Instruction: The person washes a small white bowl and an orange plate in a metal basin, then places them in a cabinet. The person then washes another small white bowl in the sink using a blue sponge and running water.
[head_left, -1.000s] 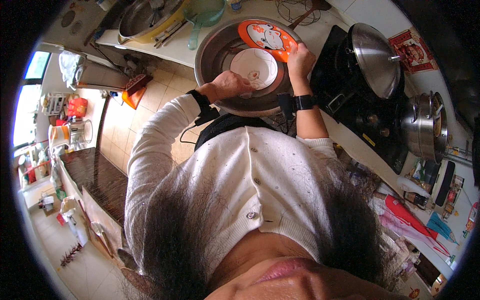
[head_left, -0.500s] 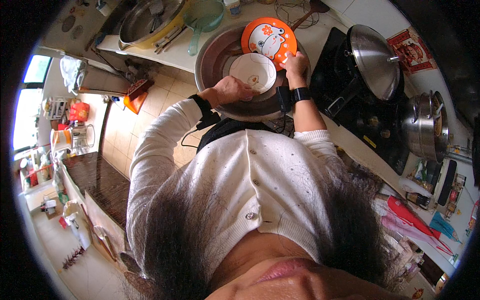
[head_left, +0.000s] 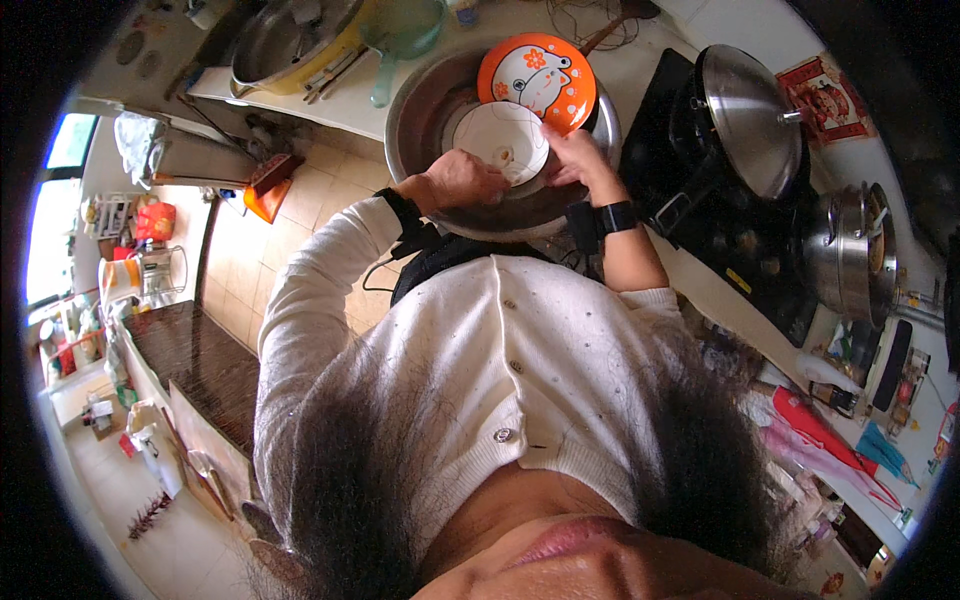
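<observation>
Your left hand [head_left: 463,181] grips the white bowl [head_left: 497,132] at seven o'clock; your right hand [head_left: 581,160] has left the orange plate [head_left: 540,80] for the bowl's three o'clock, hold unclear, leaving the plate seemingly unheld at one o'clock within the basin [head_left: 410,122].

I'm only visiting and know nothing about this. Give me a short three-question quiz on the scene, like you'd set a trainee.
1. True or false: the left hand touches the edge of the white dish.

2. Which of these stands to the right of the metal basin?
A) the yellow pan
B) the black stove
C) the green strainer

3. Fill in the colour: the patterned plate, on the far side of the white dish, is mostly ____ around its rim.

Key: 1. True. 2. B. 3. Orange.
</observation>
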